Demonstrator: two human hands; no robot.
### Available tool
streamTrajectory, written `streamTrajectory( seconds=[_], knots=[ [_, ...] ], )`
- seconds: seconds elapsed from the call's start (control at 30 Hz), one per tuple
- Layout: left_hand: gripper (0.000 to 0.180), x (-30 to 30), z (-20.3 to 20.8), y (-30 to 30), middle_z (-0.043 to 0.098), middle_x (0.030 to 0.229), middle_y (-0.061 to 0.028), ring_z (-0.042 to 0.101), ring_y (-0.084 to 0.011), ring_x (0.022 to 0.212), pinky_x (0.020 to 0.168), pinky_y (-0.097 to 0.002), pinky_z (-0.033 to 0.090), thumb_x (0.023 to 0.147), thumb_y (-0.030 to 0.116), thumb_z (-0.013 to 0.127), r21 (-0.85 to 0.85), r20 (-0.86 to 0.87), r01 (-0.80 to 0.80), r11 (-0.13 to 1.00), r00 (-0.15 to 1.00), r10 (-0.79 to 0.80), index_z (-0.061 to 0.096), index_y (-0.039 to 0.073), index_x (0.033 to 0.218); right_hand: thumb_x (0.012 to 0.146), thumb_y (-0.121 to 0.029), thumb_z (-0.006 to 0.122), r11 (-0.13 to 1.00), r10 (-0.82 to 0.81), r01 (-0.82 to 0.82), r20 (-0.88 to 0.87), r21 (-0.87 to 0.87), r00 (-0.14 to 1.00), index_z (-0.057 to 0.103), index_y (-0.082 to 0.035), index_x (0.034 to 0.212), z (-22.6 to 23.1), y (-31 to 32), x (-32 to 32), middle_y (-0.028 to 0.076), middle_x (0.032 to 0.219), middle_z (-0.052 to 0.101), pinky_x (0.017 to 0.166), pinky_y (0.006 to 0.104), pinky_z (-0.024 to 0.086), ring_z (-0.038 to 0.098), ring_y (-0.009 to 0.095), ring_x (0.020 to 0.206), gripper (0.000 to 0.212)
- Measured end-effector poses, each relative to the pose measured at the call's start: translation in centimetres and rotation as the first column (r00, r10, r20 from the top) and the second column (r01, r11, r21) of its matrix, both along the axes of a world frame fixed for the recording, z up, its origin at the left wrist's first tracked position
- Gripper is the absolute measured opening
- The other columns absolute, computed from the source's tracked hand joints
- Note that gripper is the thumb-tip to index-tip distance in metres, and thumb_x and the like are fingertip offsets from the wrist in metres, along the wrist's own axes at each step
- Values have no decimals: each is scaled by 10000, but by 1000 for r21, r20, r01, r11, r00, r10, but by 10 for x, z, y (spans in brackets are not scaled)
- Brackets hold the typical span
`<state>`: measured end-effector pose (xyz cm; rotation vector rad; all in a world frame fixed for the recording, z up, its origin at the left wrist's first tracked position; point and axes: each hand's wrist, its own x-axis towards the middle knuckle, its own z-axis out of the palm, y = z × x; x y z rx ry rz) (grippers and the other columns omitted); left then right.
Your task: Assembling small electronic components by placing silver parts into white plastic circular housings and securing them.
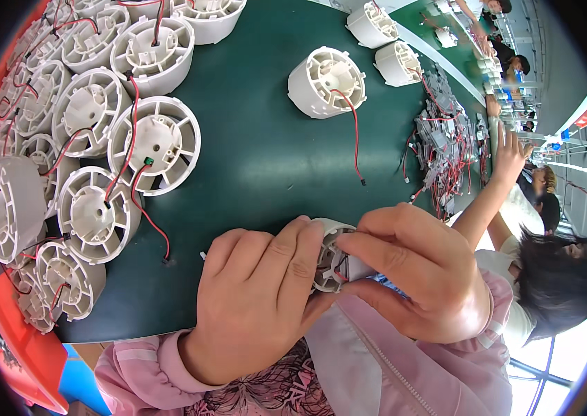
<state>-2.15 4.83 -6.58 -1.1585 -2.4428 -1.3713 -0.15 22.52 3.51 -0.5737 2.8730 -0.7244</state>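
Close to my body, my left hand (252,298) is wrapped around a white round plastic housing (330,227) with ribs inside, tilted on its side. My right hand (418,270) is closed at the housing's open face, pinching a small light-grey piece (359,268) between thumb and fingers. My fingers hide much of both parts, so I cannot tell how far the piece sits inside. Farther off on the green table stands a similar housing (327,82) with a red and black wire (356,139) hanging out.
Many wired white housings (155,144) crowd the left side, beside a red tray edge (37,378). Two more housings (397,64) stand at the far right. A heap of grey pieces with red wires (443,139) lies at the right. A co-worker's arm (491,194) reaches in there.
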Motion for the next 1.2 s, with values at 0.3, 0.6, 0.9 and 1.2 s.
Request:
streamTrajectory(
  seconds=[0.3, 0.6, 0.9, 1.2],
  knots=[
    [655, -3, 1, 5, 635, 1025, -131, 563, -292, 799, 727, -402, 421, 661, 299, 792, 8, -28, -19, 1000, 999, 20, 559, -31, 1177, 590, 10, 780, 999, -43, 43, -58, -2, 997, 652, 62, 1014, -10, 2, 7, 152, 944, 591, 611, 280, 472, 587, 213, 731, 446],
    [609, -1, 11, 5, 626, 944, -116, 553, -270, 747, 683, -381, 415, 653, 283, 787, -1, -61, -26, 1000, 998, 26, 569, -25, 1130, 806, 33, 705, 756, -130, 294, 306, -585, 943, 675, 7, 1091, -42, 36, 19, 129, 1189, 516, 707, 231, 466, 556, 129, 878, 288],
    [641, -1, 16, -1, 577, 836, -107, 540, -291, 766, 711, -408, 394, 609, 307, 815, -50, 27, -13, 999, 1000, 15, 577, 9, 1123, 814, -10, 722, 677, -152, 492, 551, -547, 821, 590, -31, 1248, -50, 18, 13, 82, 1231, 531, 671, 196, 491, 595, 72, 923, 454],
    [624, -6, 16, -4, 533, 770, -97, 534, -281, 711, 681, -400, 384, 616, 300, 809, -105, 64, 23, 994, 998, -17, 579, 5, 1116, 851, -56, 675, 444, -73, 725, 785, -527, 615, 588, -85, 1278, -44, 10, 10, 73, 1246, 605, 416, 194, 452, 611, 83, 539, 437]
  ],
)
